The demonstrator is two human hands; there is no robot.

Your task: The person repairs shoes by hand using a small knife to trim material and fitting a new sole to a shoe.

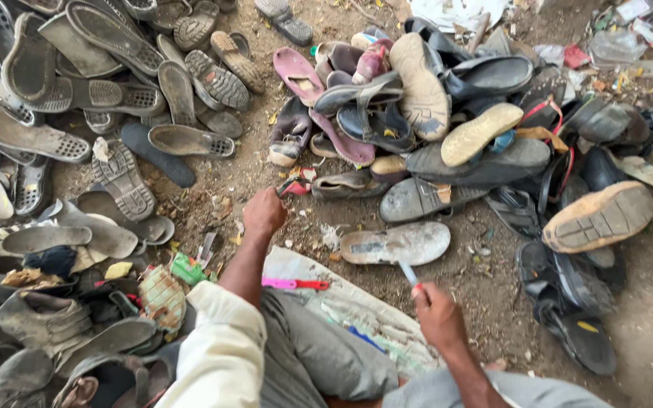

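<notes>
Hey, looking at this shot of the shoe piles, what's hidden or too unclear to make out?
Head view only:
- Left hand: its closed fist hides most of the small red item it holds.
- Right hand: grips a thin pale tool; its lower part is hidden in the fingers and its kind is unclear.
- Pile of worn soles: cut off by the left and top edges.
- Litter, top right: too small to identify.

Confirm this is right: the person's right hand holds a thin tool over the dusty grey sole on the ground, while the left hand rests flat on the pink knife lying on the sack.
Not quite. In the head view the left hand is closed around a small red and white piece near the shoe pile, away from the pink knife on the sack. The right hand does hold a thin tool by the grey sole.
</notes>
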